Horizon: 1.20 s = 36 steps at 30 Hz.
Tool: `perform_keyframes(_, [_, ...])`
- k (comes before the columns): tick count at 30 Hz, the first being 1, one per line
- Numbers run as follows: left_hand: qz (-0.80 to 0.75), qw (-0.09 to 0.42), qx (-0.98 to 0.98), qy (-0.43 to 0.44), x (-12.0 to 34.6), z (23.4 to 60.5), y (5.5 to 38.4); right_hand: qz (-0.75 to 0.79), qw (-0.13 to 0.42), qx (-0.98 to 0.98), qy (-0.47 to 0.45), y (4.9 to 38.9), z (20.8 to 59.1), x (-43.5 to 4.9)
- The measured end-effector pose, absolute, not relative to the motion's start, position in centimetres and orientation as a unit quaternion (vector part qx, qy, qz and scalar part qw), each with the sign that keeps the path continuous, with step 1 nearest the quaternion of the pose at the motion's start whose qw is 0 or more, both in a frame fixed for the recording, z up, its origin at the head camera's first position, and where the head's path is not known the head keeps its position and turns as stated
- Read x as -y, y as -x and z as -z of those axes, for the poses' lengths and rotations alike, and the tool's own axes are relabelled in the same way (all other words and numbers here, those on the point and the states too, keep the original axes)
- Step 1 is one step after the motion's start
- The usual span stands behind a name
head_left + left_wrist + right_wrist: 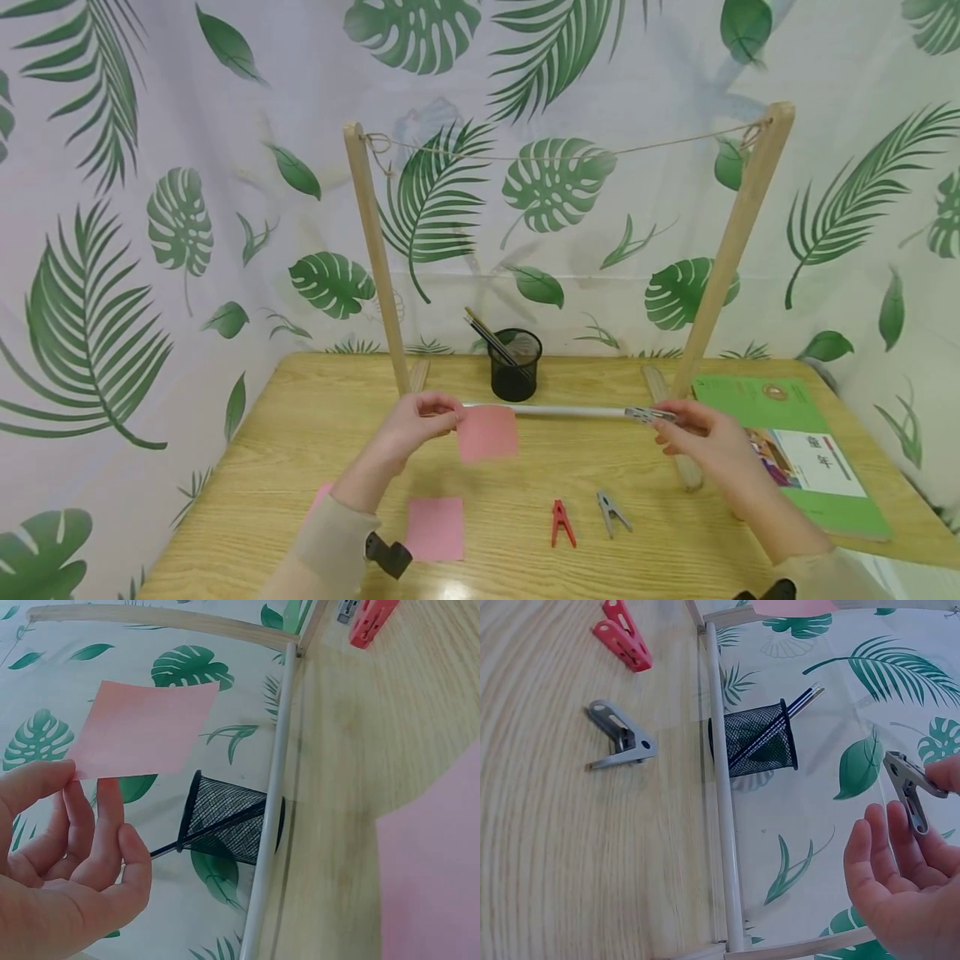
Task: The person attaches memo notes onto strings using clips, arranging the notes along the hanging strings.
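My left hand (422, 423) pinches a pink sticky note (487, 434) by its corner between thumb and fingertips, holding it up over the table. In the left wrist view the note (146, 729) hangs flat from the thumb and index finger. My right hand (701, 429) grips a grey clothespin (648, 414) by its handle ends; the right wrist view shows this clothespin (909, 791) between thumb and fingers. On the table lie a red clothespin (561, 523) and another grey clothespin (613, 512). A second pink sticky note (435, 529) rests near my left forearm.
A wooden frame with two posts (378, 258) carries a string (555, 157) across its top and a white rod (570, 411) low down. Behind the rod stands a black mesh pen holder (514, 379). A green book (813, 467) lies at the right.
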<state>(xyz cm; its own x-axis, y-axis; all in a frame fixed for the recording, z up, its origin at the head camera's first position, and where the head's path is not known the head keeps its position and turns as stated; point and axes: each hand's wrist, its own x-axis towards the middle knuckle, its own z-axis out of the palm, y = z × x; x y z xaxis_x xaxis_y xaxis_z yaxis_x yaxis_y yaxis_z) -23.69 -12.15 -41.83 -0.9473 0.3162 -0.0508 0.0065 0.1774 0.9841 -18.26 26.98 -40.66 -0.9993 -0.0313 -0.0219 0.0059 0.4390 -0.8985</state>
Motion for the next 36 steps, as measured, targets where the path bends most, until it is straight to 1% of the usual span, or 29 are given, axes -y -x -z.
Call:
perform_keyframes(13, [-0.656,0.083,-0.746,-0.079,12.5,40.5,24.1,0.598,-0.026,-0.800,0.043,19.1,39.0,-26.9])
perform_keyframes(20, [-0.654,0.072,-0.749,-0.075,12.6,40.0,24.3,0.593,-0.048,-0.802,0.050,19.5,38.0,-26.5])
perform_keyframes(28, [-0.664,0.055,-0.743,-0.067,12.9,39.3,24.4,0.645,-0.072,-0.757,0.079,20.0,36.6,-25.6])
perform_keyframes(36, [-0.669,0.032,-0.740,-0.064,13.1,38.4,24.4,0.649,-0.081,-0.750,0.100,20.6,35.5,-24.8])
